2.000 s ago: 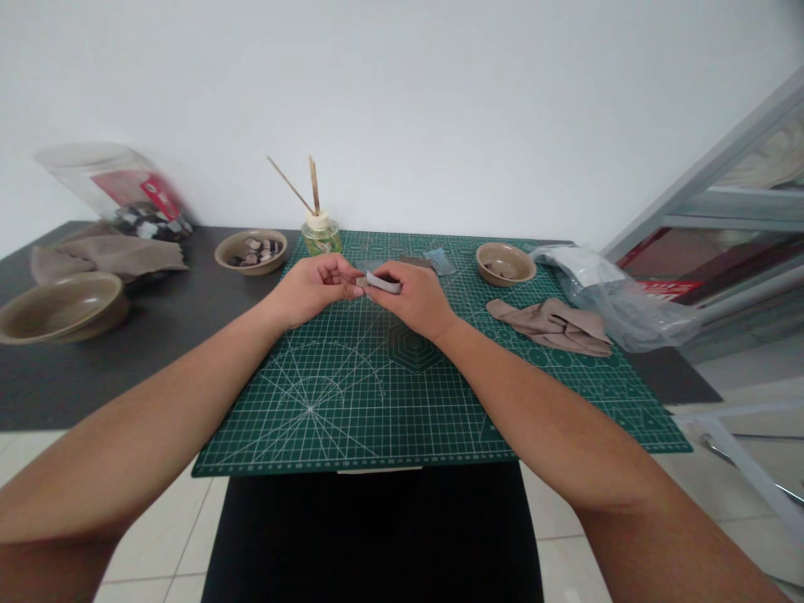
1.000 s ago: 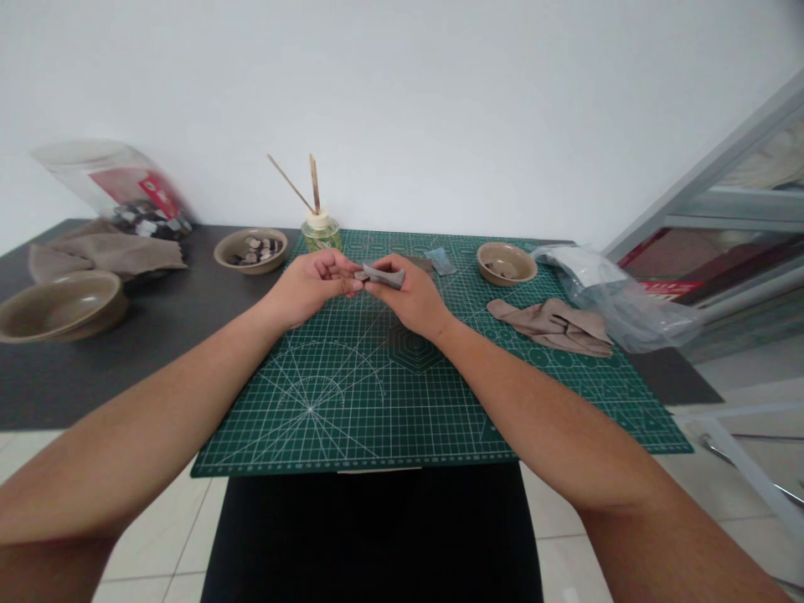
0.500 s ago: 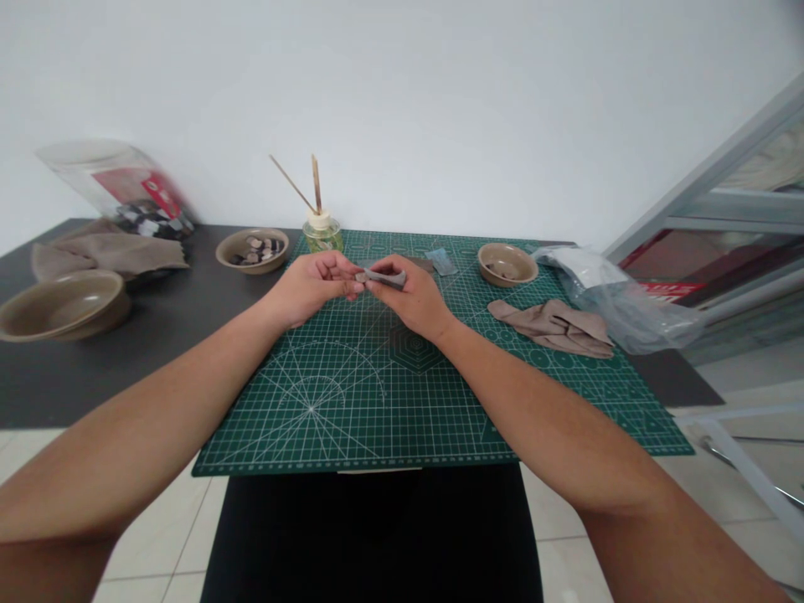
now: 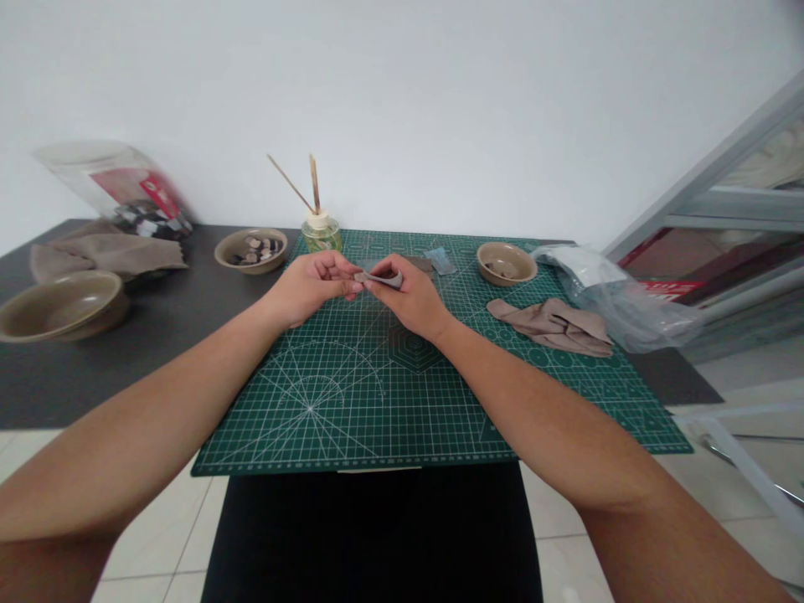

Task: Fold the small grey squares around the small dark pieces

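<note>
Both my hands meet above the far middle of the green cutting mat [image 4: 377, 394]. My left hand [image 4: 314, 286] pinches a small brownish piece [image 4: 360, 277] between its fingertips. My right hand [image 4: 407, 297] is closed around a small grey strip [image 4: 386, 279], which looks like sandpaper or a sanding pad, pressed against that piece. Most of the small piece is hidden by the fingers.
A reed diffuser [image 4: 320, 230] stands behind my hands. One bowl of small pieces [image 4: 251, 249] sits at left, another bowl [image 4: 506, 262] at right, beside a folded beige cloth [image 4: 553, 325] and a plastic bag [image 4: 615, 297]. Far left: an empty bowl [image 4: 59, 306], cloth, tipped jar [image 4: 119, 188].
The grey strip in my right hand has shifted and tilted slightly against the small piece. Both hands stay in the same spot.
</note>
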